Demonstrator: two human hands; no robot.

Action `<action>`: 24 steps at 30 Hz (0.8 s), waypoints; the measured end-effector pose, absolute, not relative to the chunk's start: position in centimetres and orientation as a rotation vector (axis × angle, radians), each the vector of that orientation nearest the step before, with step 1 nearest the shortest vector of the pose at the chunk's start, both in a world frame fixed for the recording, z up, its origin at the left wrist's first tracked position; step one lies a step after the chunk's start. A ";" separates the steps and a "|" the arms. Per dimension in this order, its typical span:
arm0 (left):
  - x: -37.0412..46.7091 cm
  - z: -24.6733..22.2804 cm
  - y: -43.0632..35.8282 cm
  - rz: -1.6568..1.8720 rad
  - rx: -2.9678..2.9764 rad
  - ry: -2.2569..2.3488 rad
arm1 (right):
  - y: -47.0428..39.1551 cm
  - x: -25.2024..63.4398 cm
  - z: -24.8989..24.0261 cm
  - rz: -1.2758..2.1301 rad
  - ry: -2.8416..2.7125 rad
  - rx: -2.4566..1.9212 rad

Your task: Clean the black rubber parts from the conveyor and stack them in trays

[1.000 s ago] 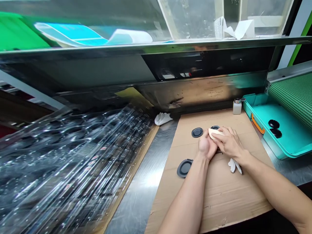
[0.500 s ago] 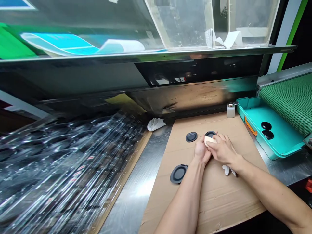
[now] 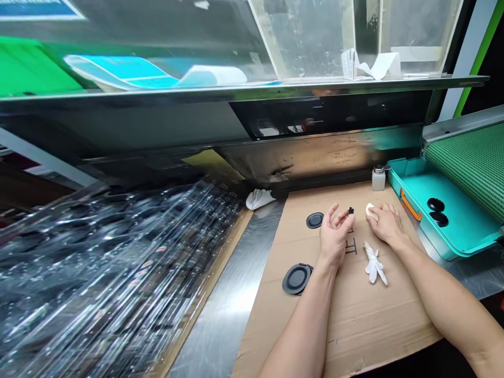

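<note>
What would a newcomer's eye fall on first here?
Probably the mass of shiny clear plastic filling the lower left. Next, perhaps, the bright teal bin at the right, with two black discs in it. Between them, above the cardboard, the left hand holds a small dark piece and the right hand a whitish pad.

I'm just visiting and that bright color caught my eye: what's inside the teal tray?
Inside the teal tray lie two round black pieces. The green belt hides part of it, so anything beneath the belt cannot be seen.
</note>
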State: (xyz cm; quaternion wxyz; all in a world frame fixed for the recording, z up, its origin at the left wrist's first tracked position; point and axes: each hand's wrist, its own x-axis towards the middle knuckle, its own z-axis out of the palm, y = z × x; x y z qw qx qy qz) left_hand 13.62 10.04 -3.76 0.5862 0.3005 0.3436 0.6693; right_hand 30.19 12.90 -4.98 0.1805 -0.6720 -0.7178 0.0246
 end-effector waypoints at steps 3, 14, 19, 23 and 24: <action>14.4 -3.6 9.1 1.678 1.009 0.929 | 12.9 30.2 -5.0 0.084 -2.018 -1.880; 14.2 -3.5 9.0 1.657 1.175 1.042 | 13.5 30.7 -5.3 0.067 -2.014 -1.884; 14.0 -4.5 9.6 1.638 1.493 1.211 | 13.5 30.6 -5.1 0.059 -2.033 -1.901; 13.6 -5.8 10.6 1.338 1.866 1.548 | 13.3 30.6 -5.0 0.056 -2.036 -1.907; 13.5 -6.1 10.9 1.224 1.930 1.654 | 13.3 30.6 -4.9 0.050 -2.038 -1.906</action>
